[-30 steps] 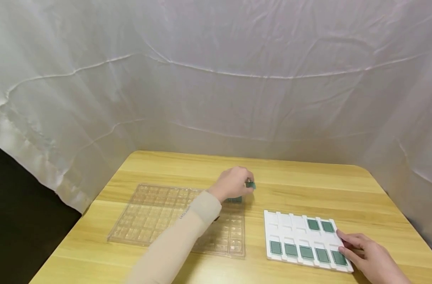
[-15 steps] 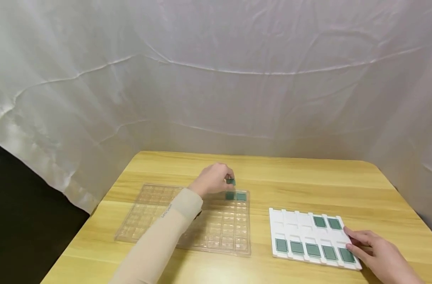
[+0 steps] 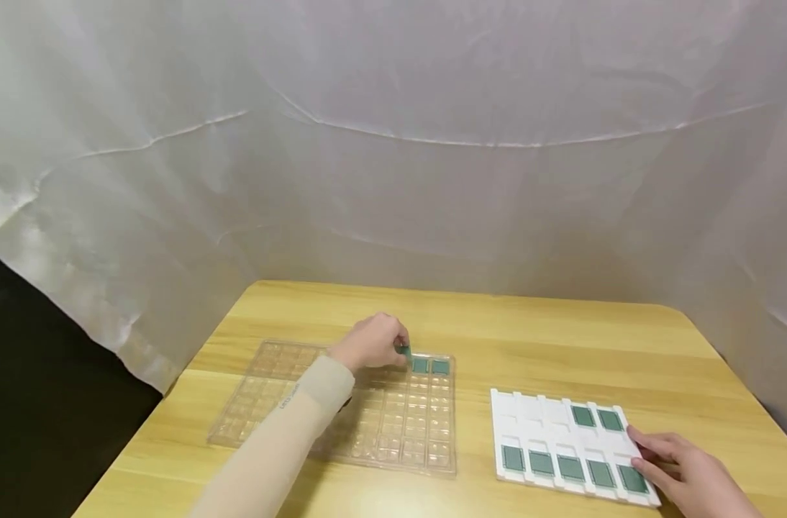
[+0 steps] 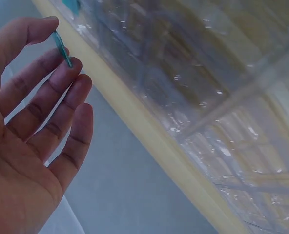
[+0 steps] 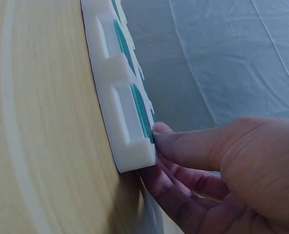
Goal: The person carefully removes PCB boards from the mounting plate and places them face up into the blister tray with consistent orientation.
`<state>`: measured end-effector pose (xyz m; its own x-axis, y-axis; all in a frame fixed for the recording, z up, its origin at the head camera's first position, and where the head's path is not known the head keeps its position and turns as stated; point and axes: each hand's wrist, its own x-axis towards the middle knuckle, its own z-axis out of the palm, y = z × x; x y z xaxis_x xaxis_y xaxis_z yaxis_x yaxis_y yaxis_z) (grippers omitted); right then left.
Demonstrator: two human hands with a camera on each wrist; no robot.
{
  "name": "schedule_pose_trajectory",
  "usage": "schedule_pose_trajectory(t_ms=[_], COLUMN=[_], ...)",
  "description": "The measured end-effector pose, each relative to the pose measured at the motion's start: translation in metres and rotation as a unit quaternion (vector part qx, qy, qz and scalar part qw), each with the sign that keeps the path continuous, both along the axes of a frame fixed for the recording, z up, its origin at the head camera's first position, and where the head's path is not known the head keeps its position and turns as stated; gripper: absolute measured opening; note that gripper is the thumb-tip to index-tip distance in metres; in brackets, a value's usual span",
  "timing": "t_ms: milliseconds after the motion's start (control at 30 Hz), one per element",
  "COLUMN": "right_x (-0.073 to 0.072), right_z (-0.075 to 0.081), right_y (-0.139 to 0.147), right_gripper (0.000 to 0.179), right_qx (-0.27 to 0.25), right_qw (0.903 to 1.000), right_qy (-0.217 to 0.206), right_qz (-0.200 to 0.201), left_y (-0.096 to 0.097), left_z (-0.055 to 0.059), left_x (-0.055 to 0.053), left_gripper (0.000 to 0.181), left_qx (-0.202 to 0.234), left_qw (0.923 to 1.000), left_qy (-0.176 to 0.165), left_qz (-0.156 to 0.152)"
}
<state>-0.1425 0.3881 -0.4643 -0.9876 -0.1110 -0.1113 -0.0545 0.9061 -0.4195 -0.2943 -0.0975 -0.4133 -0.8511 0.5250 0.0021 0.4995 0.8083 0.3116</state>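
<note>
My left hand pinches a small thin green circuit board between thumb and fingertips, above the back row of a clear plastic compartment tray. Seen edge-on in the left wrist view, that board stands between the thumb and the finger pads. Two like boards lie in the tray's back right pockets, just right of the hand. At the right, my right hand grips the right edge of a white foam tray; the thumb is on its top edge, with fingers lower at its side.
Green boards fill the white tray's front row, and two more sit at its back right. Both trays lie on a wooden table, a strip of wood between them. Pale cloth hangs behind and around the table.
My left hand has moved left and slightly down with its board, from beyond the clear tray's right edge to over its back row. The right hand keeps its grip on the white tray.
</note>
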Motion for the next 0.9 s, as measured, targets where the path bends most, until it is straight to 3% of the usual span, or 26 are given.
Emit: schedule_pose_trajectory(t_ms=[67, 167, 467, 900], right_x=[0.0000, -0.0011, -0.0017, -0.0019], right_z=[-0.0027, -0.0065, -0.0052, -0.0003], right_y=[0.0033, 0.0068, 0.0074, 0.0061], right_gripper=[0.059, 0.060, 0.059, 0.060], right_qx=[-0.010, -0.017, -0.022, -0.012], right_qw=[0.9996, 0.9994, 0.9995, 0.9996], right_qy=[-0.024, -0.028, -0.019, -0.017], right_qz=[-0.007, -0.009, -0.014, -0.018], left_y=[0.0004, 0.0014, 0.0017, 0.0060], left_z=[-0.0045, -0.0081, -0.0069, -0.0052], left_x=[0.0016, 0.0025, 0.0036, 0.0027], left_gripper=[0.022, 0.021, 0.018, 0.019], left_qx=[-0.006, -0.013, 0.001, -0.013], left_qw=[1.0000, 0.9999, 0.9997, 0.9990], left_qy=[0.000, 0.006, -0.022, -0.017], left_qz=[-0.005, -0.002, -0.015, -0.039])
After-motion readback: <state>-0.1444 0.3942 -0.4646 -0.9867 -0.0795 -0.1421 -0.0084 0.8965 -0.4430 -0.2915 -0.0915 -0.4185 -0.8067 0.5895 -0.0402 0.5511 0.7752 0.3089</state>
